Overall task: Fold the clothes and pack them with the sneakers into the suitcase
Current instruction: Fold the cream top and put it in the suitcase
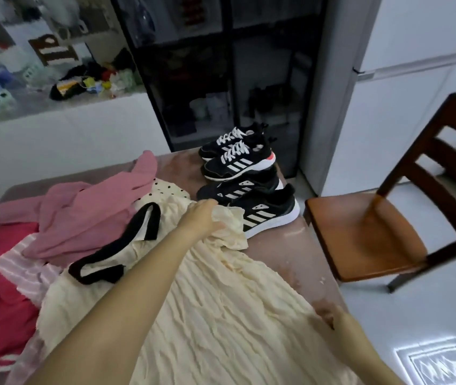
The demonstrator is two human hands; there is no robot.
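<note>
Cream dress (221,315) lies spread on the table (290,254), its long axis running from the person outward toward the sneakers. Left hand (203,215) clenches bunched fabric at the dress's far end. Right hand (331,315) touches the near right edge; blur hides whether it grips. Four sneakers (238,187), toes pointing left, stand just beyond the left hand. Pink garment (82,218) lies left of it.

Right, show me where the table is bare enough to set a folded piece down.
Bare table shows in two patches: a strip between the cream dress and the right edge beside the chair, and a far patch between the pink top and the sneakers. The left half is crowded with piled clothes.
</note>
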